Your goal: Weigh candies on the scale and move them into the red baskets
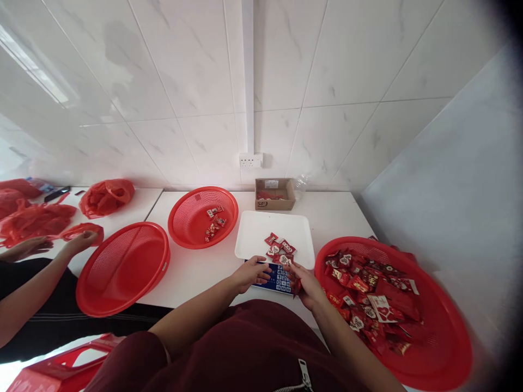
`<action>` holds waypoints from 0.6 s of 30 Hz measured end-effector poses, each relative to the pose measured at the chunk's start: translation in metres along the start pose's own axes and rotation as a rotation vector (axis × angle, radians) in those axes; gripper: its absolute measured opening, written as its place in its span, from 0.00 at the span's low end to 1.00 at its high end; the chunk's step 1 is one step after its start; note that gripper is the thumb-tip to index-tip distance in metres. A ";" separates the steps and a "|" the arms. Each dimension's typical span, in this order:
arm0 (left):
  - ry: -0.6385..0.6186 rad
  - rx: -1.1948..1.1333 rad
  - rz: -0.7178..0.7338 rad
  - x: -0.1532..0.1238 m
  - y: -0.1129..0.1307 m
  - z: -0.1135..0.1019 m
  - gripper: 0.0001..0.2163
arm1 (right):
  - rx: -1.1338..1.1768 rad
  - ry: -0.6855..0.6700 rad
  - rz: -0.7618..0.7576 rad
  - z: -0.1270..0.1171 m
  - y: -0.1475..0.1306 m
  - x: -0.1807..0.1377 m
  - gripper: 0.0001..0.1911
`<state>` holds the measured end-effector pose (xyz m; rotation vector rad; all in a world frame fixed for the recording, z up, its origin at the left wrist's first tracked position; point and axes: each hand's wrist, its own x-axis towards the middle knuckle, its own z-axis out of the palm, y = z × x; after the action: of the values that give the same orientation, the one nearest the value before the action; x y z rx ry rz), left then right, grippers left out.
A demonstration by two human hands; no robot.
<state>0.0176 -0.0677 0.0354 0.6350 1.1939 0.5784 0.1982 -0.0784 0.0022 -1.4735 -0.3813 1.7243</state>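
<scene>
My right hand (308,287) is closed around some small red wrapped snack packets (295,283), over the near right corner of the scale. Facing it, my left hand (252,274) has its fingers apart and nothing in them. Just beyond both hands, a white tray (254,231) rests on a scale with a blue keypad (273,279). Several red and white snack packets (281,246) lie at the tray's near side. To the right of my right hand, a large red basket (443,326) holds a heap of such packets.
A red basket (180,215) with a few packets stands left of the tray, another red basket (122,267) nearer. Behind the tray is a cardboard box (274,204). At far left, a co-worker's hands (79,241) are near red plastic bags (107,198). A red stool (61,370) stands below.
</scene>
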 end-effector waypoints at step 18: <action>0.072 1.143 0.514 0.085 0.040 -0.007 0.23 | -0.152 -0.145 0.081 0.002 0.016 -0.023 0.20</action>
<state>0.0308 0.0212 0.0068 1.9378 1.3820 0.2842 0.1897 -0.1047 0.0073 -1.4928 -0.5467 1.9091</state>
